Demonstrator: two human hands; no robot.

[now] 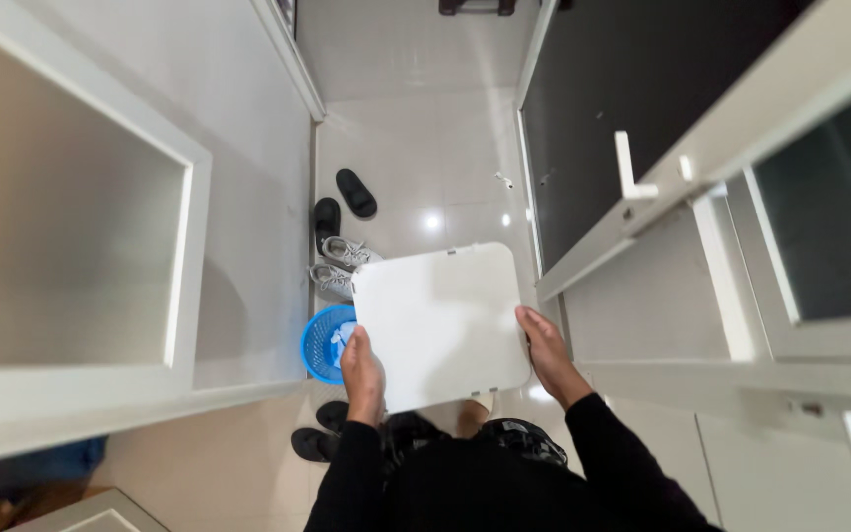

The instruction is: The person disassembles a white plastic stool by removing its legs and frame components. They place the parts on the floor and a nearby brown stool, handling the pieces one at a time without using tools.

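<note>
I hold a flat white board point(440, 325) level in front of me, my left hand point(361, 366) and right hand point(545, 347) gripping opposite edges, fingers curled around them to keep it steady. Below it sit a blue basket point(322, 343), grey sneakers point(340, 266) and black sandals point(343, 202) on the tiled floor point(425, 167).

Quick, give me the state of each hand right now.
Left hand: closed on the left edge of the white board.
Right hand: gripping the board's right edge.
</note>
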